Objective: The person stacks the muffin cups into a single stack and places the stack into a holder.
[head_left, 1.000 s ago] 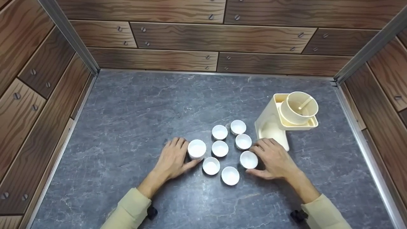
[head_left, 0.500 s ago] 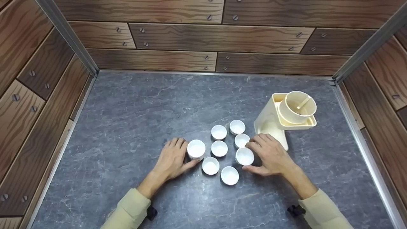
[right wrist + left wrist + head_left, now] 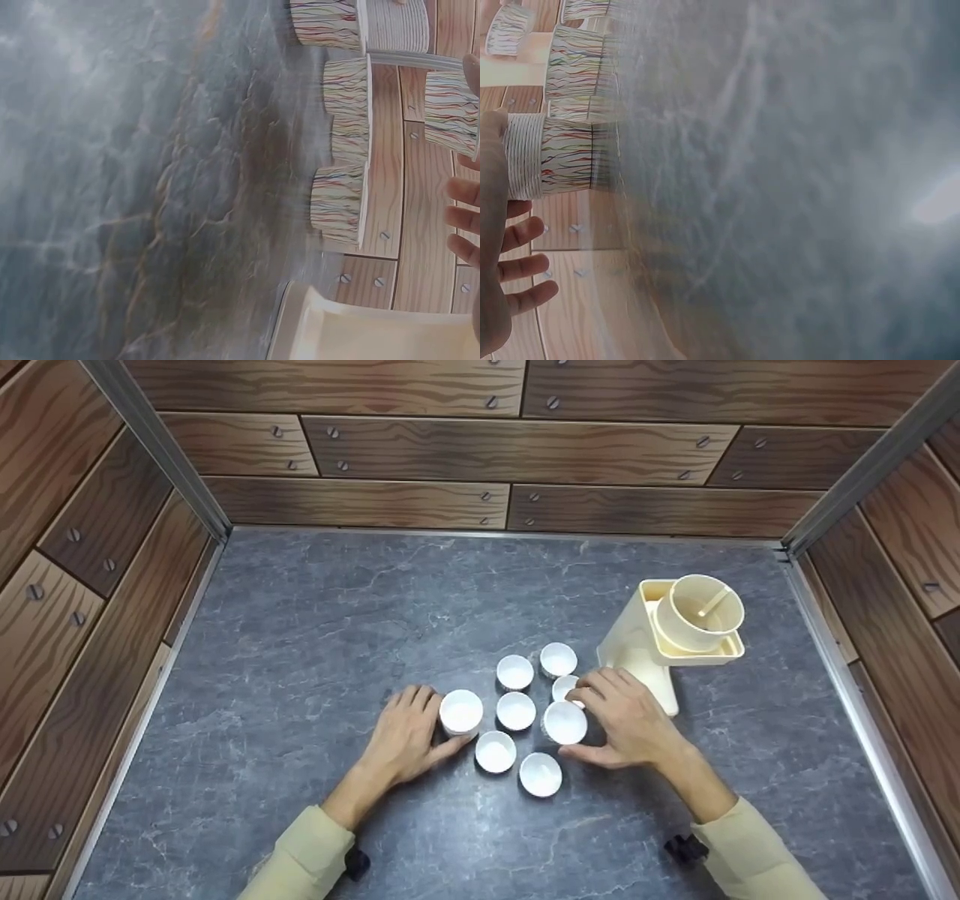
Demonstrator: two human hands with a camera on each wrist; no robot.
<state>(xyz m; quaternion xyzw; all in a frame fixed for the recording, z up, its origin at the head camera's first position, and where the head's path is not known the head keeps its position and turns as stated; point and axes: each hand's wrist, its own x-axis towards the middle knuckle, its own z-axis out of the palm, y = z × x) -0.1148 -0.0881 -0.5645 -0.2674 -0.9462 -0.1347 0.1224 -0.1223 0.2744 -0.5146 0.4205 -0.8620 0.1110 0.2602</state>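
My left hand (image 3: 405, 735) holds a stack of white cups (image 3: 461, 712) upright on the table, thumb and fingers around it. In the left wrist view the stack (image 3: 566, 156) shows many nested rims over a wall with coloured wavy lines. My right hand (image 3: 626, 720) pinches a single cup (image 3: 565, 723) between thumb and fingers. The right wrist view shows this cup (image 3: 450, 112) raised off the table, higher than the standing cups (image 3: 341, 206). Between my hands stand several more cups, among them a middle one (image 3: 516, 711) and a front one (image 3: 541, 775). One cup (image 3: 567, 688) is partly hidden by my right fingers.
A cream-coloured dispenser-like stand (image 3: 622, 634) with a round tub (image 3: 699, 615) on top stands beyond my right hand. A light stick leans inside the tub. Wood-patterned walls (image 3: 517, 450) enclose the dark marbled table (image 3: 337, 600) at the back and sides.
My right hand has lifted its cup and carried it left toward the stack, covering part of the cup behind. My left hand and the stack have kept their place.
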